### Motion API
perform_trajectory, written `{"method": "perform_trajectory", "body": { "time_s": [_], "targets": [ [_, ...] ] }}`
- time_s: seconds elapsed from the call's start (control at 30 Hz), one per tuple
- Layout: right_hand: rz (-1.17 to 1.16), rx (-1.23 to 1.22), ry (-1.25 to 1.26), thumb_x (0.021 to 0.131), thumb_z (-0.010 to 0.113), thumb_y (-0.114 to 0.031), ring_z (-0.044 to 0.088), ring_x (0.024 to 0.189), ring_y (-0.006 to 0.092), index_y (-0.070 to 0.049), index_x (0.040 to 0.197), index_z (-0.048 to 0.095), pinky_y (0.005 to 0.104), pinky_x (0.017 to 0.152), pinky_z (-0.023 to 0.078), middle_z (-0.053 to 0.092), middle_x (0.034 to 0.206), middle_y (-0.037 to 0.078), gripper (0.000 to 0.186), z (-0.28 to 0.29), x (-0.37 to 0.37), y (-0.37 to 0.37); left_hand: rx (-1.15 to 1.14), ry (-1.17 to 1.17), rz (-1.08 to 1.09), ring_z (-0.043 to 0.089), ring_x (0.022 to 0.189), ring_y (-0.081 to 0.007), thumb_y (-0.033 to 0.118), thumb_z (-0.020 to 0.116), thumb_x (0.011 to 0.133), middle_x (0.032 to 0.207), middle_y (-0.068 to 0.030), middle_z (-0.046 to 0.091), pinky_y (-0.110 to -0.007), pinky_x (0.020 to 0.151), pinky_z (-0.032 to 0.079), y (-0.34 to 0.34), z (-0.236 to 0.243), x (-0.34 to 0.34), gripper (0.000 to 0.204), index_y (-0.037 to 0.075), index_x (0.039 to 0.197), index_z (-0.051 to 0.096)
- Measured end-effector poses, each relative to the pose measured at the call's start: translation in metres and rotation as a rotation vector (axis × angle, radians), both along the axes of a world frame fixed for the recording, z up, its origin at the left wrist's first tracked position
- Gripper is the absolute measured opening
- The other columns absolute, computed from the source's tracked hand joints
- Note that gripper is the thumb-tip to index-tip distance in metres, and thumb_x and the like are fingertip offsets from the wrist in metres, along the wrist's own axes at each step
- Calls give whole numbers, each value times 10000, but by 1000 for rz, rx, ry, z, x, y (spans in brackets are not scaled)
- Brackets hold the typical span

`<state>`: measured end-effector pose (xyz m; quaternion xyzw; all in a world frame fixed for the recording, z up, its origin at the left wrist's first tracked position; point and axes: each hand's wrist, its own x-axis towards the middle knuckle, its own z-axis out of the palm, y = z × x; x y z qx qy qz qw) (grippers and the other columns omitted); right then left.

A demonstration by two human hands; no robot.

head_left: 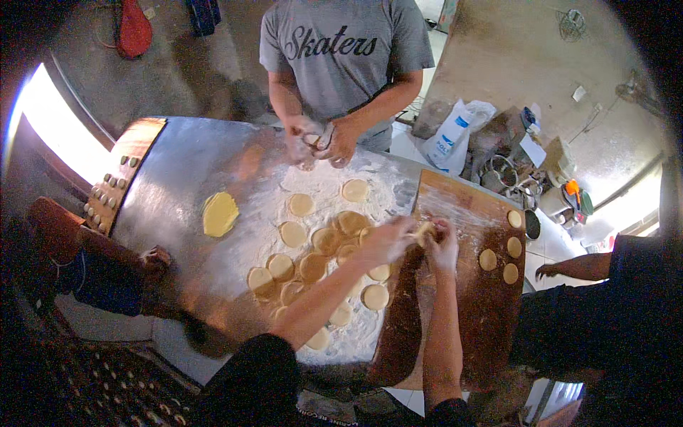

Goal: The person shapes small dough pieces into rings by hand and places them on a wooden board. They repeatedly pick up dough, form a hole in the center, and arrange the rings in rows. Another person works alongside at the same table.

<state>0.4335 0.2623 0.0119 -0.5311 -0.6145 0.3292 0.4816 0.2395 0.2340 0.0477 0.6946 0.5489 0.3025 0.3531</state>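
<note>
My left hand and my right hand meet over the left edge of a wooden board. Between their fingertips they pinch a small piece of pale dough; its exact shape is partly covered. Beneath and left of my left forearm, several flat round dough discs lie on a floured metal tabletop, some overlapping. A few more dough discs rest along the board's right side. Farther left is a larger yellow slab of dough.
Across the table, a person in a grey shirt works a dough piece in floury hands. Another person's hand is at the left edge. A tray of small dough pieces sits far left; pots and a white sack stand behind right.
</note>
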Motion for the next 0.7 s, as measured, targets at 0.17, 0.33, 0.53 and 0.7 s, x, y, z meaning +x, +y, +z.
{"method": "perform_trajectory", "body": {
  "time_s": [0.17, 0.33, 0.53, 0.7],
  "targets": [
    [468, -107, -105, 906, 692, -178, 688, 989, 249, -53, 1211, 623, 375, 890, 534, 704, 1086, 125, 337, 8, -133, 13, 51, -38, 279, 637, 1109, -334, 214, 687, 926, 1195, -154, 646, -438, 999, 495, -80, 24, -174, 325, 64, 1207, 626],
    [259, 203, -491, 891, 679, -159, 680, 963, 351, -67, 1219, 632, 413, 871, 538, 686, 1091, 175, 343, 19, -229, 10, -57, 311, 192, 619, 1108, -339, 141, 696, 880, 1171, -136, 652, -433, 997, 475, -103, 10, -269, 267, 74, 1134, 645],
    [416, 94, -857, 880, 653, -114, 640, 1050, 375, -50, 1252, 611, 450, 900, 529, 662, 1133, 199, 380, -29, -258, -10, 174, 713, 269, 540, 1207, -369, 114, 619, 890, 1344, -153, 543, -529, 1033, 427, -119, -6, -268, 319, 126, 1207, 653],
    [354, 298, -743, 953, 602, -222, 686, 851, 351, -36, 1176, 634, 445, 791, 564, 689, 1030, 209, 293, -3, -265, -40, 71, 672, 191, 544, 1193, -396, 142, 628, 885, 1308, -169, 548, -543, 1025, 431, -104, 15, -229, 391, 86, 1271, 600]
  ]
}}
